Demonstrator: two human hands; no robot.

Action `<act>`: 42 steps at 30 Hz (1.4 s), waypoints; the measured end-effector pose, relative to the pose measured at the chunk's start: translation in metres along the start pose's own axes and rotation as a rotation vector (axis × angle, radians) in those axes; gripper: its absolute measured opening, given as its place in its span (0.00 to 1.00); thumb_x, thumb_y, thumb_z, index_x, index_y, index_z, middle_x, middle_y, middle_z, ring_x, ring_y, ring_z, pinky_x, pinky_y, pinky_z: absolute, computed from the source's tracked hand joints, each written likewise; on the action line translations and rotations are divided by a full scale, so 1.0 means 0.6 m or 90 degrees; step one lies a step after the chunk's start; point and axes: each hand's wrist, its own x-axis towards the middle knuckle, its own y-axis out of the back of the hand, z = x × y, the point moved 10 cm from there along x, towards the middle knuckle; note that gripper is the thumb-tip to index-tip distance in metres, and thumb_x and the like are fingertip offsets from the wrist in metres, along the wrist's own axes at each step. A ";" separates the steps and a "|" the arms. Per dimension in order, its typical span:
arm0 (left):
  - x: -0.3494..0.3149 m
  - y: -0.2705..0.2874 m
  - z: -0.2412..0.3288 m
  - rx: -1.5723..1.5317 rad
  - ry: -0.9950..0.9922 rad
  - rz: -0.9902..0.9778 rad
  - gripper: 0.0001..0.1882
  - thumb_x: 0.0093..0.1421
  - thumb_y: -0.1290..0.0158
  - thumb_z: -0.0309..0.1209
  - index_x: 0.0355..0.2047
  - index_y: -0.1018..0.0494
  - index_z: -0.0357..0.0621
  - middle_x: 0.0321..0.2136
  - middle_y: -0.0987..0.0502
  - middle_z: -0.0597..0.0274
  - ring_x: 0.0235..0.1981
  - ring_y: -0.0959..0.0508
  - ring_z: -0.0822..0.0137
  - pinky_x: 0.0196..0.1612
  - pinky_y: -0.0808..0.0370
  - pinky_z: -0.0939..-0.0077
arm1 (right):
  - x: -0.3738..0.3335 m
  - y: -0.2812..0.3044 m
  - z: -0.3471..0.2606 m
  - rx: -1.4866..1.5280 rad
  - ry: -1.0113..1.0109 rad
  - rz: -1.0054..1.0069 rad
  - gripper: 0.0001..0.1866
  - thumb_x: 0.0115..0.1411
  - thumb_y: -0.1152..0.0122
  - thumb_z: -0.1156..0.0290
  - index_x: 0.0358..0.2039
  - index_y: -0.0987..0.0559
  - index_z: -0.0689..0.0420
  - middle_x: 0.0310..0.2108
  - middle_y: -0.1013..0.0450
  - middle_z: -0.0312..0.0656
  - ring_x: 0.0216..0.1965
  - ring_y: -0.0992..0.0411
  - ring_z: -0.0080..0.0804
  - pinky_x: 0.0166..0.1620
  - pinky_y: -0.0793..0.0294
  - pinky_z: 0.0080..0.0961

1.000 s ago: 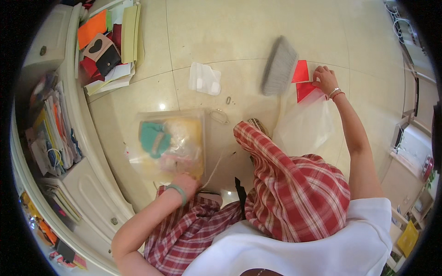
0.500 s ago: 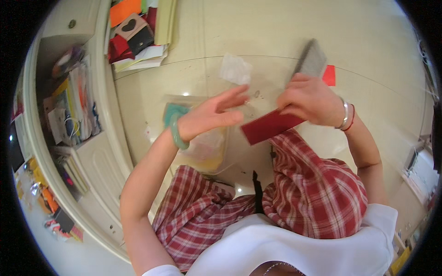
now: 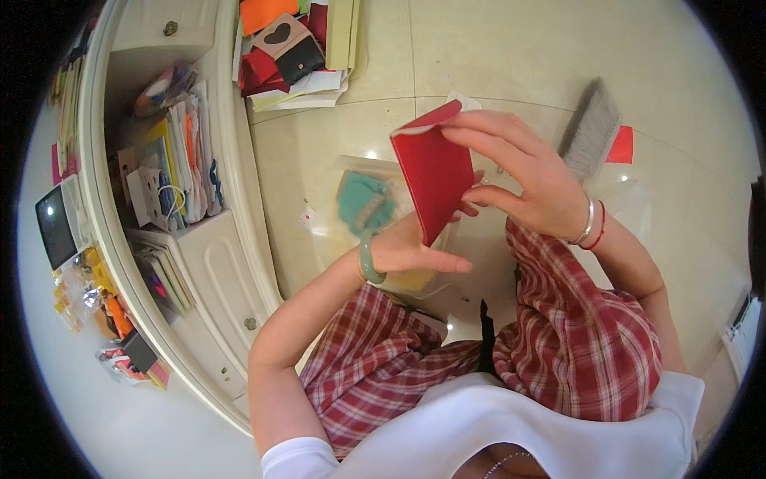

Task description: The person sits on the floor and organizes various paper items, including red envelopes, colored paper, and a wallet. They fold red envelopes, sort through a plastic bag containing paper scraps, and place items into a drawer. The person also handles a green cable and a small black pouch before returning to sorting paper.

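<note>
A red envelope (image 3: 435,180) stands tilted between my hands, its pale lining showing along the opened top edge. My right hand (image 3: 531,172) has its fingers on that top edge at the right, with the thumb by the envelope's right side. From below, my left hand (image 3: 411,249) holds the lower part. Its fingers pass behind the envelope, mostly hidden, with tips showing past the right edge, and its thumb sticks out in front. Beneath the hands, a teal cloth-like item (image 3: 365,201) lies in a clear plastic bag on the floor.
A grey-bristled brush (image 3: 592,128) lies on the tiles beside a red paper piece (image 3: 621,145). Papers, red envelopes and a pink-and-black wallet (image 3: 299,52) form a pile at far left. A white cabinet (image 3: 219,271) with filled shelves runs along my left.
My right hand has lifted and tilted the red envelope upright. My left hand, empty before, has come under and behind it. The view has shifted, moving the surroundings to the right.
</note>
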 end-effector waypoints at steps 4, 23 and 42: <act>0.006 -0.003 0.026 0.262 -0.077 0.020 0.51 0.46 0.31 0.41 0.64 0.47 0.39 0.61 0.41 0.53 0.62 0.40 0.57 0.64 0.44 0.64 | 0.017 0.002 -0.007 -0.086 0.010 -0.008 0.26 0.44 0.31 0.71 0.46 0.25 0.53 0.49 0.31 0.38 0.48 0.34 0.41 0.48 0.33 0.35; 0.012 0.083 0.034 0.149 -0.060 0.035 0.51 0.38 0.27 0.29 0.60 0.45 0.47 0.56 0.35 0.61 0.60 0.35 0.64 0.63 0.39 0.66 | -0.004 -0.019 -0.065 -0.108 0.137 -0.134 0.11 0.50 0.43 0.76 0.36 0.25 0.51 0.49 0.26 0.37 0.40 0.26 0.37 0.38 0.29 0.29; -0.019 0.230 -0.058 -0.369 0.010 0.490 0.21 0.64 0.48 0.35 0.54 0.35 0.37 0.49 0.25 0.55 0.49 0.24 0.62 0.52 0.26 0.67 | -0.076 -0.004 0.094 0.246 -0.311 0.022 0.12 0.59 0.45 0.77 0.44 0.24 0.61 0.42 0.23 0.41 0.36 0.25 0.26 0.42 0.26 0.23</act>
